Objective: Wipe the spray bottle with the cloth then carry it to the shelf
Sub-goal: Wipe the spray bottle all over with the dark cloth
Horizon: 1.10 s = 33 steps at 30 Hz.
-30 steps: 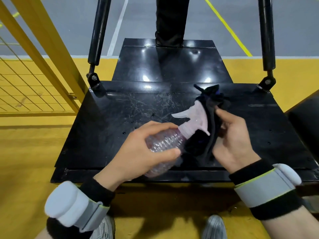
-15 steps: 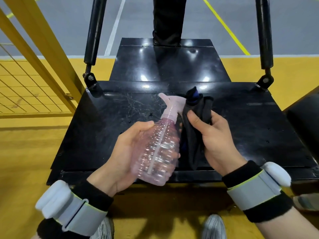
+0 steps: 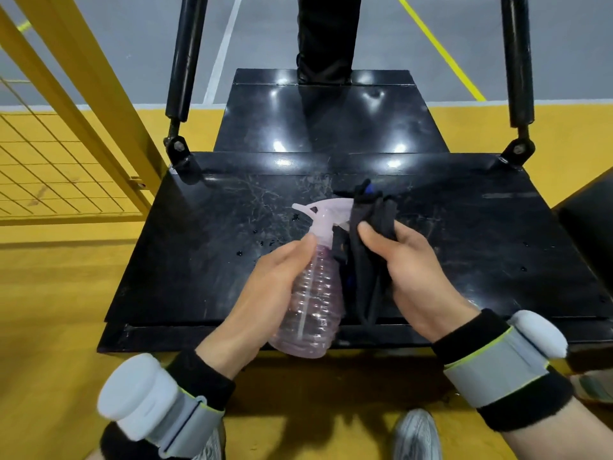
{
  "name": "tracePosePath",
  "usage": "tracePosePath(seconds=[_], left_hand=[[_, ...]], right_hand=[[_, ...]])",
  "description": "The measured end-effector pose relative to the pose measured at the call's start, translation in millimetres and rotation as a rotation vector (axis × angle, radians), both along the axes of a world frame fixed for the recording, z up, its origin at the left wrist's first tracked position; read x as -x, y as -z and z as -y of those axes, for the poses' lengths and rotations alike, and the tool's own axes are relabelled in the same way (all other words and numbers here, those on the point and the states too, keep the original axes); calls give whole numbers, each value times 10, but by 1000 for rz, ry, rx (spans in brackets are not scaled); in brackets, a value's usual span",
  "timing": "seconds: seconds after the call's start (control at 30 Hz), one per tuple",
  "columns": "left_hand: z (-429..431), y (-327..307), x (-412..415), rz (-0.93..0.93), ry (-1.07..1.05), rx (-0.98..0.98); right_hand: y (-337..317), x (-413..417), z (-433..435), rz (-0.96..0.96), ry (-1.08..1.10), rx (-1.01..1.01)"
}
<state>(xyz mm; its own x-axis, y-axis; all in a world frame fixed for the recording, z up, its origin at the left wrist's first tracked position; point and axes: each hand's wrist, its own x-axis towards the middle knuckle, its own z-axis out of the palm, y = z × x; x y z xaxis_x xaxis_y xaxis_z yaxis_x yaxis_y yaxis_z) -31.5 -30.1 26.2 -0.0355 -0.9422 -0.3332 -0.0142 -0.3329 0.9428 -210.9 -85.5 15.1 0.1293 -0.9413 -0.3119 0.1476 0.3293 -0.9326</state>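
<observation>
Gripping the clear, pink-tinted ribbed plastic spray bottle (image 3: 310,305) around its body, the left hand (image 3: 265,293) holds it above the near edge of the glossy black metal platform (image 3: 205,260). Thumb lies along the bottle's shoulder; fingers wrap behind. Bottle stands roughly upright, base toward the camera, pale pink trigger head (image 3: 323,210) at the far end with its nozzle pointing left. A thin dip tube runs down inside. No liquid level can be made out; contents cannot be told.

The right hand (image 3: 418,277) is closed on a dark, bunched cloth (image 3: 368,247), thumb pressing it from the front. Cloth hangs in folds just right of the bottle, touching the neck and the back of the trigger head; a bit of blue shows at its top.

Both wrists carry black sweatbands with grey straps and white rounded modules: left wrist unit (image 3: 146,413), right wrist unit (image 3: 517,356).

Platform surface is scratched, with a few small droplets near the nozzle. Two black struts (image 3: 184,74) rise from its far corners. Yellow mesh fencing (image 3: 66,161) stands to the left; yellow painted floor (image 3: 49,310) surrounds the platform, grey floor beyond. Grey shoe tips (image 3: 416,436) show at the bottom edge.
</observation>
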Motion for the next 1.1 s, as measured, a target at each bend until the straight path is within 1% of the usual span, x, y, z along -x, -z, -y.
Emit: tracePosePath(seconds=[0.07, 0.1, 0.17, 0.23, 0.27, 0.33, 0.37, 0.4, 0.43, 0.47, 0.57, 0.6, 0.63, 0.67, 0.73, 0.83, 0.9, 0.97, 1.1], left_hand=[[-5, 5, 18, 101, -8, 71], [-7, 6, 23, 123, -27, 103], [-8, 5, 41, 145, -67, 155], [-4, -6, 62, 128, -76, 152], [0, -8, 68, 96, -72, 127], [6, -19, 63, 32, -48, 82], [11, -24, 57, 14, -42, 69], [13, -26, 53, 8, -42, 63], [15, -27, 49, 12, -44, 61], [22, -31, 45, 25, -47, 63], [26, -26, 54, 55, -64, 67], [25, -22, 65, 58, -72, 73], [21, -19, 79, 60, -83, 78], [14, -18, 92, 59, -94, 83], [18, -15, 99, 46, -114, 92], [34, -3, 73, -7, -120, 32], [33, 6, 57, -41, -90, -17], [38, 11, 44, -35, -56, -30], [65, 1, -35, 4, -2, -29]], right_hand=[[2, -14, -16, -2, 8, 16], [-1, -16, -22, 12, 20, 19], [-27, -33, -38, 56, 35, 16], [-49, -49, -44, 118, 56, -14], [-64, -52, -44, 170, 77, -51], [-95, -40, -31, 335, 114, -159], [-102, -25, -23, 416, 115, -217], [-107, -7, -21, 457, 96, -253], [-95, 16, -18, 439, 63, -254], [-83, 29, -16, 371, 28, -224], [-55, 20, -35, 9, -27, 7], [-51, 13, -46, -89, -33, 77], [-29, 7, -52, -127, -29, 116], [-17, 0, -61, -115, -17, 124], [-29, -26, -71, 5, 14, 87], [-67, -40, -53, 145, 66, -7], [-80, -31, -35, 140, 80, -59], [-81, -8, -24, 121, 100, -78], [-89, 35, 10, 131, 151, -5]])
